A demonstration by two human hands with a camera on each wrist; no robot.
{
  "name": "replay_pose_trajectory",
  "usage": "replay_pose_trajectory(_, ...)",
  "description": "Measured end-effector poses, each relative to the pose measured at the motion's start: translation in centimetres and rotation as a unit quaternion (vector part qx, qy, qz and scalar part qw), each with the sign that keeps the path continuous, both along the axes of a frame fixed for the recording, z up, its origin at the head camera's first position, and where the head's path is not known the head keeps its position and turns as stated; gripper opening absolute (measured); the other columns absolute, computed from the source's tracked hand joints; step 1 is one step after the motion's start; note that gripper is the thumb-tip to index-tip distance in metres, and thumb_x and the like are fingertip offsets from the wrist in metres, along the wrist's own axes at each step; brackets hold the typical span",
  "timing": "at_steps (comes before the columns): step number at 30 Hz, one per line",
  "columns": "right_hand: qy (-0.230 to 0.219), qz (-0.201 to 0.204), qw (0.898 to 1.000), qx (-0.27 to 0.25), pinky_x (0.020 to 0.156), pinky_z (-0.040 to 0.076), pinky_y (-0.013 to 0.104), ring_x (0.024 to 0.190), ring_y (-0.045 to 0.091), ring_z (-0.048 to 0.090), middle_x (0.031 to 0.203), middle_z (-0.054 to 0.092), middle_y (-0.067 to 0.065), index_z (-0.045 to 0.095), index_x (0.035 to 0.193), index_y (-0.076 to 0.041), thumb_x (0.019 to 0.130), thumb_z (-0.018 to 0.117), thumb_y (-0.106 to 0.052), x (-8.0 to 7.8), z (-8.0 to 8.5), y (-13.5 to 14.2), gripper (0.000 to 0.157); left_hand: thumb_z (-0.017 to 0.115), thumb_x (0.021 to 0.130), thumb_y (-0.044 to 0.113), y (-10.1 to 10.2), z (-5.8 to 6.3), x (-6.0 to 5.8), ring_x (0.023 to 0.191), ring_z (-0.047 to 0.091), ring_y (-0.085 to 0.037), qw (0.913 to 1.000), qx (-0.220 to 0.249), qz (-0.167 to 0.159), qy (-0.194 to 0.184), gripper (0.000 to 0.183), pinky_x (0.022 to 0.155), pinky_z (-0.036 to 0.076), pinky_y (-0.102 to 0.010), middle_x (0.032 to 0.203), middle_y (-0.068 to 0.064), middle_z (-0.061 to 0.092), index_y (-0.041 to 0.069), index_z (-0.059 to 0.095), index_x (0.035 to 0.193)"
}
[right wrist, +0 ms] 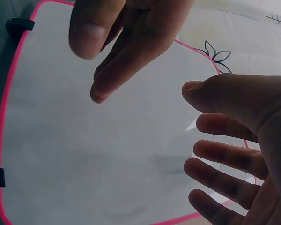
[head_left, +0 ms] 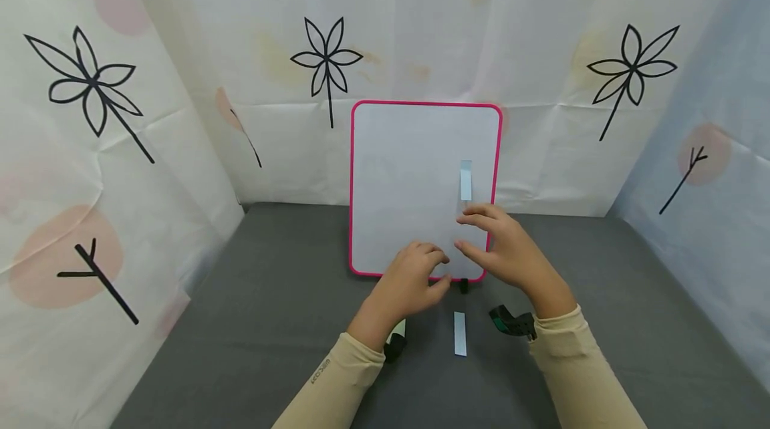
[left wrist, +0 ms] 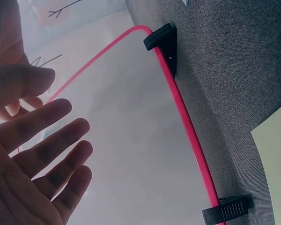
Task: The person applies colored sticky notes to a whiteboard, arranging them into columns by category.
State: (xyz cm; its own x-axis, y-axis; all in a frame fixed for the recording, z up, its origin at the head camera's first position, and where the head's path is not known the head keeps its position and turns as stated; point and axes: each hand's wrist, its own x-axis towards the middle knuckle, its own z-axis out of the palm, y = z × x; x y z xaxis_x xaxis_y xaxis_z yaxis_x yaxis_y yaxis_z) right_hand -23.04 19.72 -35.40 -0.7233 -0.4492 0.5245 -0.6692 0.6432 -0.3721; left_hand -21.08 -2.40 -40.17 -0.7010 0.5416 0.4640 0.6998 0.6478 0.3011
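Observation:
A whiteboard (head_left: 415,175) with a pink frame stands upright, its lower edge held in black clips (left wrist: 160,38). High on its right side is a pale blue strip (head_left: 466,180). My left hand (head_left: 409,282) hovers before the lower part of the board, fingers loosely bent and holding nothing. To its right, my right hand (head_left: 508,248) overlaps the board's right edge in the head view, fingers spread apart and nothing between them. Its fingertips are just below the strip. A second pale blue strip (head_left: 460,334) lies on the grey table in front of the board.
A pale green sheet (left wrist: 276,145) lies on the grey tabletop (head_left: 289,322), mostly hidden behind the left wrist in the head view. Black straps (head_left: 511,322) are on the wrists. Patterned white cloth (head_left: 240,28) hangs at the back and both sides.

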Motion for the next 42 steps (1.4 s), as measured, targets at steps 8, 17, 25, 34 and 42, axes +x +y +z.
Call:
replay_pose_trajectory(8,-0.004,0.002,1.0,0.015,0.094,0.059,0.056,0.123,0.036,0.065,0.135,0.065,0.019,0.075,0.125,-0.002,0.09,0.085,-0.014,0.8,-1.0,0.8,0.039,0.075,0.097,0.02,-0.2,0.2,0.3,0.112,0.068,-0.023,0.9999,-0.008,0.009,0.002,0.021,0.1,0.056,-0.039,0.116,-0.004,0.077,0.006,0.079,0.112)
replay_pose_trajectory(17,-0.008,0.023,0.999,0.046,0.086,0.06,0.042,0.108,0.021,0.066,0.121,0.067,0.006,0.078,0.119,-0.008,0.087,0.088,-0.013,1.8,-2.5,2.2,0.034,0.075,0.097,0.022,-0.4,0.2,0.4,0.111,0.068,-0.022,0.9997,-0.013,0.017,-0.007,0.023,0.099,0.057,-0.039,0.115,-0.003,0.077,0.007,0.08,0.114)
replay_pose_trajectory(25,-0.011,0.044,0.997,0.066,0.076,0.055,0.027,0.092,0.004,0.056,0.104,0.062,-0.007,0.079,0.114,-0.013,0.086,0.089,-0.013,2.9,-3.3,2.7,0.03,0.075,0.097,0.023,-0.4,0.1,0.5,0.111,0.068,-0.022,0.9997,-0.015,0.014,-0.011,0.023,0.099,0.057,-0.039,0.115,-0.003,0.077,0.008,0.08,0.114)
replay_pose_trajectory(34,-0.017,0.076,0.993,0.089,0.072,0.052,0.023,0.086,0.0,0.054,0.099,0.059,-0.011,0.079,0.11,-0.011,0.085,0.089,-0.013,3.7,-4.2,2.9,0.027,0.076,0.097,0.023,-0.2,0.0,0.5,0.109,0.069,-0.021,0.9998,-0.018,0.006,-0.009,0.021,0.097,0.057,-0.037,0.114,-0.003,0.078,0.01,0.08,0.113)
replay_pose_trajectory(42,-0.082,0.061,0.986,0.13,0.074,0.058,0.029,0.084,0.011,0.064,0.098,0.068,-0.003,0.08,0.109,-0.008,0.088,0.088,-0.019,4.2,-5.3,2.4,0.025,0.077,0.096,0.026,0.1,-0.2,0.7,0.108,0.07,-0.018,0.999,-0.042,0.003,-0.019,0.025,0.096,0.057,-0.033,0.115,-0.001,0.078,0.011,0.08,0.116)
